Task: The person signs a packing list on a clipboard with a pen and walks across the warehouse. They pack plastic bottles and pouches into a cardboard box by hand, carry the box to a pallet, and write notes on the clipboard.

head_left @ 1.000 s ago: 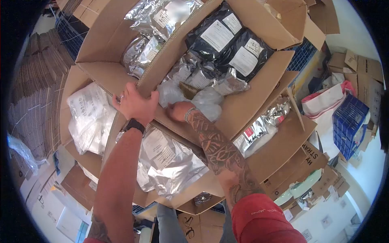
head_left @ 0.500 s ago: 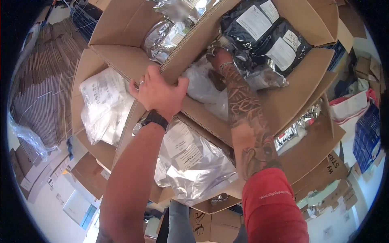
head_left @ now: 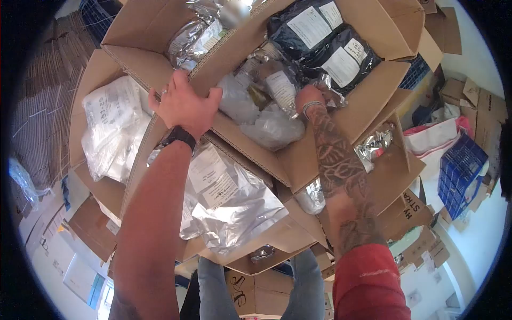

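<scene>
Head view: your left hand, fingers spread, rests on the open carton's left corner; your right hand, curled, touches a silver pouch near the carton's right edge, grip unclear.

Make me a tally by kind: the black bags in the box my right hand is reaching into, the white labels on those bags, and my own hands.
Black bags: 2
White labels: 4
Hands, left hand and right hand: 2
Total: 8
</scene>
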A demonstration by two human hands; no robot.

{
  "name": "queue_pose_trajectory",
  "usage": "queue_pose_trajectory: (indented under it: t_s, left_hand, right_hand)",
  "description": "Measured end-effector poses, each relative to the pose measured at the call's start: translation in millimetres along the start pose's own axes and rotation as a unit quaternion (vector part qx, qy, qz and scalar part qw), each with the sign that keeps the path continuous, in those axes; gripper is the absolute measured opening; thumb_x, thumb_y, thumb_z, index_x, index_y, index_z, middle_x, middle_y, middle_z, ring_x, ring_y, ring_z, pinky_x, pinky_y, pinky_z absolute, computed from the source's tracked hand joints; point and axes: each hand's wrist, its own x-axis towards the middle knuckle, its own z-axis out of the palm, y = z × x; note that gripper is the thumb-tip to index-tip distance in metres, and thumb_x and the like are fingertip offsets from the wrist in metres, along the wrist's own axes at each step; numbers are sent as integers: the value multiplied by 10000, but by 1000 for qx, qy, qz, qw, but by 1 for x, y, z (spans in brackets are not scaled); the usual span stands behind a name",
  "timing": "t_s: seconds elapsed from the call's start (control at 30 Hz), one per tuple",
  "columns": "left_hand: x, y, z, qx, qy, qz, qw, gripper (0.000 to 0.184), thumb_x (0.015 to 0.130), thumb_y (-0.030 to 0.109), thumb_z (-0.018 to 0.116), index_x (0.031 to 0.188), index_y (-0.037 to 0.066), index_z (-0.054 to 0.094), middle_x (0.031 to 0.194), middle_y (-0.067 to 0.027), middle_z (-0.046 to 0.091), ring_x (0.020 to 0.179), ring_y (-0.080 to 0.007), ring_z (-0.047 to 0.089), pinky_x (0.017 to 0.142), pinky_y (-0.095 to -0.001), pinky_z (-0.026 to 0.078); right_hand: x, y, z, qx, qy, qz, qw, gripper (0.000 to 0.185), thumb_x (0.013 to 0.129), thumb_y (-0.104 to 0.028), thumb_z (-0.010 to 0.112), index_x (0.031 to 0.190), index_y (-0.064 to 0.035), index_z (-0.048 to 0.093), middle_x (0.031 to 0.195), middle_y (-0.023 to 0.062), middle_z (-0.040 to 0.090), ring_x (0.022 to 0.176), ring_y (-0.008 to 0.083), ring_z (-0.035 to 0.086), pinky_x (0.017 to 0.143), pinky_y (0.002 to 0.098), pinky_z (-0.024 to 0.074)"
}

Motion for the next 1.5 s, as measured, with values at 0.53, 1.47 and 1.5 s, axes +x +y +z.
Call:
queue_pose_trajectory:
  t_s: [0.53,1.47,1.5]
  left_hand:
    - [-1,0,4,14,16,-6,1000,670,690,557,582,1132,59,511,1070,-172,635,1045,-318,585,1038,-527,205]
    - [-373,-7,-82,-603,-457,62,651,930,748,506,713,1404,2,287,1348,-119,450,1260,-231,430,1049,-376,332]
    - [-388,-8,-89,-603,-541,12,587,906,739,506,722,1382,11,320,1315,-105,475,1226,-220,463,1031,-365,355]
  right_hand:
    - [-36,-28,-33,96,33,37,994,361,823,-278,570,984,33,657,989,248,643,1017,384,606,872,435,495]
    - [-590,113,-42,610,6,-66,790,179,867,-177,648,876,-15,571,747,116,632,577,127,594,520,267,455]
    - [-590,114,-38,611,10,-68,789,179,867,-177,648,876,-15,571,747,116,632,577,127,594,520,267,455]
